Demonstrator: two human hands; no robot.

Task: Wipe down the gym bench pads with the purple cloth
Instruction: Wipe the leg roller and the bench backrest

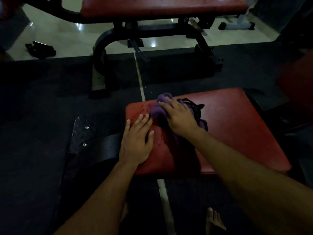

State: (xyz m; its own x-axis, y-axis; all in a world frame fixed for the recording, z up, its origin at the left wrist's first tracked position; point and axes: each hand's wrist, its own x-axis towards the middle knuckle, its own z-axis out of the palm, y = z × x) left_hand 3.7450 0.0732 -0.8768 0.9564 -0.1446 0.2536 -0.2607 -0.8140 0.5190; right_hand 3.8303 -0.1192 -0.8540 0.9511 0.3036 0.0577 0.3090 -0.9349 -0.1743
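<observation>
A red bench pad lies low in the middle of the view, with wet streaks near its far left corner. The purple cloth, bunched and with a dark fringe, sits on that pad. My right hand lies flat on top of the cloth, fingers straight, pressing it onto the pad. My left hand rests flat on the pad's left edge, fingers spread, holding nothing. A second red bench pad runs across the top of the view.
The far bench stands on a black curved frame. A metal tread plate juts out left of the near pad. A black object lies on the pale tiled floor at left. Dark rubber mats cover the floor; my bare foot shows below.
</observation>
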